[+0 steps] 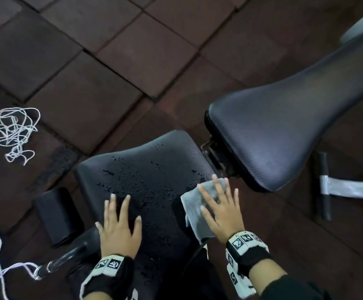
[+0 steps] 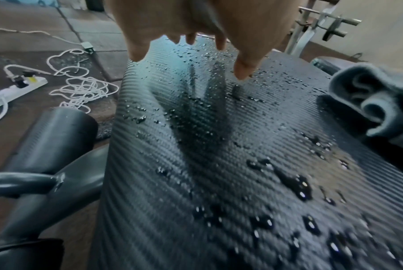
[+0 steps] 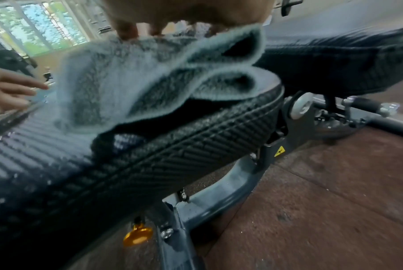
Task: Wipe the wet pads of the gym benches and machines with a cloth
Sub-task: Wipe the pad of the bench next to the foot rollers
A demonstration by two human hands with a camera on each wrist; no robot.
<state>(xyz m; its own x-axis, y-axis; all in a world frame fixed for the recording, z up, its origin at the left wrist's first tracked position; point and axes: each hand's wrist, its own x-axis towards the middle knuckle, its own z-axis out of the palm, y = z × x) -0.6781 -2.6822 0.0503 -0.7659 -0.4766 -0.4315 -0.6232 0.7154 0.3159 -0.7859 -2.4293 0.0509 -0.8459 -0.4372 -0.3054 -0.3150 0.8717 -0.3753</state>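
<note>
Left hand (image 1: 117, 226) sat lower centre of the head view, palm down, fingers straight and splayed. Right hand (image 1: 220, 210) was right of it, fingers also spread flat. Both wrists wore black straps with printed markers.

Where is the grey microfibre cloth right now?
In the head view the grey microfibre cloth lies under the flat right hand at the right edge of the wet black seat pad, near the gap before the black back pad.
</note>
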